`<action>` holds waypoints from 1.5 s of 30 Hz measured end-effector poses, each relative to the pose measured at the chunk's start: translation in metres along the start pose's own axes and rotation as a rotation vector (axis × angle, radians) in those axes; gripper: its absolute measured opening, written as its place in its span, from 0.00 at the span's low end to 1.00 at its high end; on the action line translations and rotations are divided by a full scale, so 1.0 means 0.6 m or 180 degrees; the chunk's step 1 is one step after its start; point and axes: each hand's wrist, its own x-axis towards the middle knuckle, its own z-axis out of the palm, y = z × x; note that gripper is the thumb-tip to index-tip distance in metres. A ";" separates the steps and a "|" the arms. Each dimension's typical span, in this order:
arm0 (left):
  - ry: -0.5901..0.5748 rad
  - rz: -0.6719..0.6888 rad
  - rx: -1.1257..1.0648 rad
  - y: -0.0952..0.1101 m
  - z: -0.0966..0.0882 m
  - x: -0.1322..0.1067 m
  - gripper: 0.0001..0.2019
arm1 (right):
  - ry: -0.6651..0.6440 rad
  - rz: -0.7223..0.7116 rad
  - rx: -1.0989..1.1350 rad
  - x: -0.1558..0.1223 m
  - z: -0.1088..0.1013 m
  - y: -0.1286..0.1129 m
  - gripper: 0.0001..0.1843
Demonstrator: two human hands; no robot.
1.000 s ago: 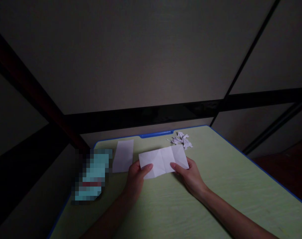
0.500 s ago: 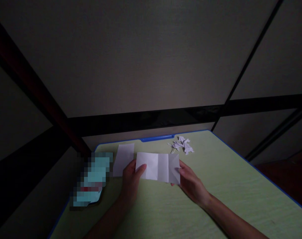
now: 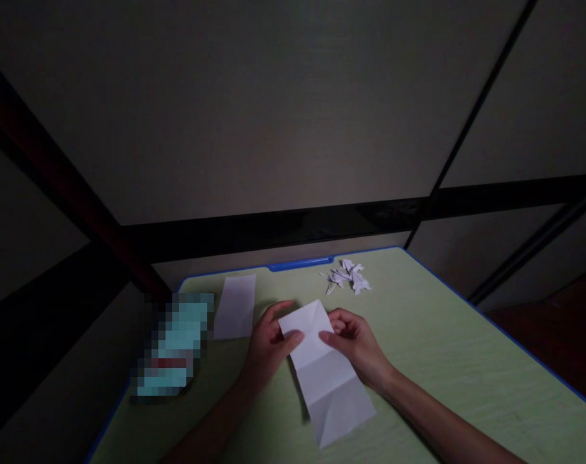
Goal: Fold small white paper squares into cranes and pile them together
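A creased white paper strip runs lengthwise toward me above the green table. My left hand pinches its far left edge with the thumb on top. At the far right edge my right hand pinches it too, fingers curled behind the sheet. The near end of the paper hangs free near the table surface.
Left of my hands lies a second white sheet. A small heap of folded paper shapes sits near the table's far edge by a blue handle. A blurred teal object rests at the left edge. Dark panelled wall behind.
The paper strip was held crosswise between my hands; it has been turned to point toward me, and both hands have come closer together at its far end.
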 end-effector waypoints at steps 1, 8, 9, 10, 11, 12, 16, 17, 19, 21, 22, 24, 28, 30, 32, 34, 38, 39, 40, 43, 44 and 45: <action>-0.0012 -0.0012 -0.0086 0.000 0.002 -0.001 0.25 | 0.0075 -0.0049 0.0026 0.000 0.000 0.000 0.09; 0.0298 0.0192 -0.0073 -0.004 0.000 0.001 0.24 | 0.0047 -0.0225 0.0004 0.004 -0.002 0.003 0.11; 0.0440 0.0285 0.0000 -0.005 -0.003 0.003 0.22 | 0.0069 -0.0301 -0.0083 0.004 -0.002 0.003 0.12; 0.0603 0.0380 0.0105 -0.006 -0.006 0.004 0.19 | 0.0148 -0.0422 -0.0229 0.004 -0.002 0.003 0.14; 0.0787 0.0480 0.0248 -0.007 -0.009 0.005 0.16 | 0.0269 -0.0597 -0.0441 0.004 -0.002 0.002 0.13; 0.0980 0.0598 0.0425 -0.007 -0.010 0.005 0.12 | 0.0379 -0.0806 -0.0706 0.002 -0.001 0.000 0.12; 0.1268 0.1502 0.1241 -0.007 -0.005 -0.007 0.04 | -0.0120 -0.1284 -0.1479 -0.010 0.006 -0.005 0.12; 0.1089 0.1811 0.1443 -0.007 0.000 -0.012 0.04 | -0.0463 -0.1176 -0.1405 -0.013 0.008 -0.004 0.18; 0.0449 0.2249 0.1875 -0.007 0.009 -0.023 0.05 | -0.0921 -0.0842 -0.0976 -0.019 0.011 0.001 0.26; -0.0182 0.2429 0.2057 -0.006 0.015 -0.031 0.14 | -0.0977 -0.0521 -0.0579 -0.022 0.012 0.007 0.23; -0.0400 0.2443 0.2110 -0.006 0.016 -0.034 0.17 | -0.0916 -0.0388 -0.0444 -0.021 0.011 0.010 0.19; -0.0706 0.2426 0.2135 -0.006 0.014 -0.034 0.19 | -0.0724 -0.0216 -0.0182 -0.015 0.009 0.013 0.13; -0.0377 0.2418 0.2045 -0.004 0.005 -0.025 0.16 | -0.0179 -0.0063 0.0365 0.000 0.005 0.009 0.10; 0.0275 0.2323 0.1974 -0.003 0.002 -0.019 0.16 | 0.0169 -0.0025 0.0497 0.004 0.004 0.005 0.09; 0.0727 0.2028 0.1871 -0.001 0.001 -0.014 0.18 | 0.0399 -0.0041 0.0516 0.005 0.004 0.002 0.09; 0.0801 0.1609 0.1732 0.001 0.002 -0.010 0.19 | 0.0428 -0.0109 0.0402 0.003 0.003 0.001 0.10; 0.0620 0.0931 0.1418 0.002 0.007 -0.006 0.12 | 0.0360 -0.0327 0.0090 0.001 -0.001 0.002 0.11; 0.0518 0.0762 0.1297 0.002 0.009 -0.006 0.10 | 0.0390 -0.0397 0.0095 0.001 -0.002 0.001 0.11; 0.0392 0.0590 0.1155 0.001 0.011 -0.006 0.08 | 0.0413 -0.0448 0.0141 0.002 -0.002 0.001 0.11; 0.0212 0.0229 0.0705 -0.003 0.017 -0.008 0.06 | 0.0261 -0.0421 0.0331 0.003 0.001 -0.002 0.14; 0.0233 0.0181 0.0604 -0.005 0.018 -0.009 0.06 | 0.0147 -0.0358 0.0331 0.003 0.003 -0.002 0.15; 0.0260 0.0164 0.0521 -0.007 0.019 -0.010 0.07 | 0.0046 -0.0291 0.0283 0.003 0.005 -0.002 0.17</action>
